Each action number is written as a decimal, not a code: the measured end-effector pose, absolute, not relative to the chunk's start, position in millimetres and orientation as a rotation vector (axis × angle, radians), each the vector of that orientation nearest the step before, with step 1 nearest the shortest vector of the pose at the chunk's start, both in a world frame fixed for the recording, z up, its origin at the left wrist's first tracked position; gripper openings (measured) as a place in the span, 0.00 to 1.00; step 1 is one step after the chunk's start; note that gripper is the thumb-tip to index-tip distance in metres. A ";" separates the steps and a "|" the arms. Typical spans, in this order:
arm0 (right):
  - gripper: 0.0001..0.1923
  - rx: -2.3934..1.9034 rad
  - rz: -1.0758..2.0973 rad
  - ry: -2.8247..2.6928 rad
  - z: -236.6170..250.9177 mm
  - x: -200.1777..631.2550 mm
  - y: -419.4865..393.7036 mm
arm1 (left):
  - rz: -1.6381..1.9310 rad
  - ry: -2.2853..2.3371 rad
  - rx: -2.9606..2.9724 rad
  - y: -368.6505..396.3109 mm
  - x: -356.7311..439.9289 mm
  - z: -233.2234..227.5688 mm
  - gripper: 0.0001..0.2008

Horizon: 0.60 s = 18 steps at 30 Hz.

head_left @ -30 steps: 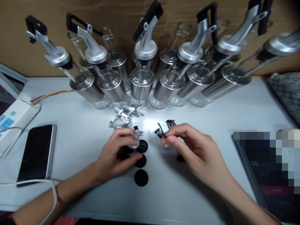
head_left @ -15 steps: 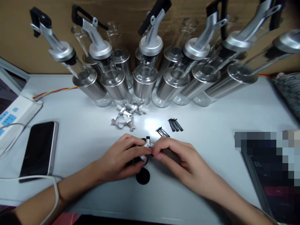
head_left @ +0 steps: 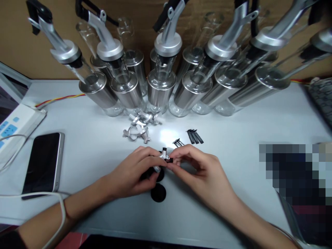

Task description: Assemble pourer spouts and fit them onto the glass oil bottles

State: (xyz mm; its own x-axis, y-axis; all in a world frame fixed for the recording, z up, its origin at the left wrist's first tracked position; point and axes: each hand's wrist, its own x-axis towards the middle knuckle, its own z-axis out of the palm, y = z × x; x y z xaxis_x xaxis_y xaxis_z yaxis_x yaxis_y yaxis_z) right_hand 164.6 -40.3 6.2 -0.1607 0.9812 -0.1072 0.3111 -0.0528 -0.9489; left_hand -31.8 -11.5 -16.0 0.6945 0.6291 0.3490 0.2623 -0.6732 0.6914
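My left hand [head_left: 132, 171] is closed around a silver pourer spout [head_left: 163, 154] with a black tip, its fingers hiding most of it. In my right hand [head_left: 207, 169], thumb and fingertips pinch a small black flap [head_left: 170, 160] against the spout's side lug. Under and beside my left hand lie black round discs [head_left: 158, 193], one partly covered. Beyond the hands, several loose silver spouts [head_left: 140, 133] sit in a pile. To their right are black flaps [head_left: 195, 136] in a row, plus more black flaps [head_left: 177, 142] partly hidden behind my right hand.
Several glass-and-steel bottles [head_left: 160, 91] stand across the back, the front ones topped with silver spouts. A phone [head_left: 43, 164] lies at left beside a white power strip [head_left: 23, 129]. A white cable [head_left: 62, 212] crosses my left forearm. A dark, partly pixelated object [head_left: 298, 207] is at right.
My right hand has turned and its fingers have opened out slightly, so the black flap at the spout's lug now shows. My left hand has shifted only a little. The camera view has moved slightly.
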 end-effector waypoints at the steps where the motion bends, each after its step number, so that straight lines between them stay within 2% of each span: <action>1: 0.02 -1.420 1.260 -1.503 6.8 165.3 -39.7 | 0.792 0.678 2.253 -11.3 -31.8 -15.3 0.15; 12: 0.05 -1.385 1.488 -1.235 14.6 169.7 -31.0 | 1.063 0.623 2.043 -14.8 -33.3 -31.7 0.21; 18: 0.05 -1.389 1.522 -1.216 14.4 168.1 -31.7 | 0.924 0.611 2.134 -11.8 -34.2 -24.8 0.20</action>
State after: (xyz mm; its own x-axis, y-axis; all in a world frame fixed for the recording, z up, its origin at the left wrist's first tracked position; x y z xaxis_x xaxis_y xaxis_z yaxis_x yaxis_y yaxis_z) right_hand 168.1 -31.7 14.4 -0.1486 0.9441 -0.2941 0.0782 -0.2853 -0.9552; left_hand -34.2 -11.8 -24.8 0.6306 0.6510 0.4225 0.1342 -0.6277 0.7668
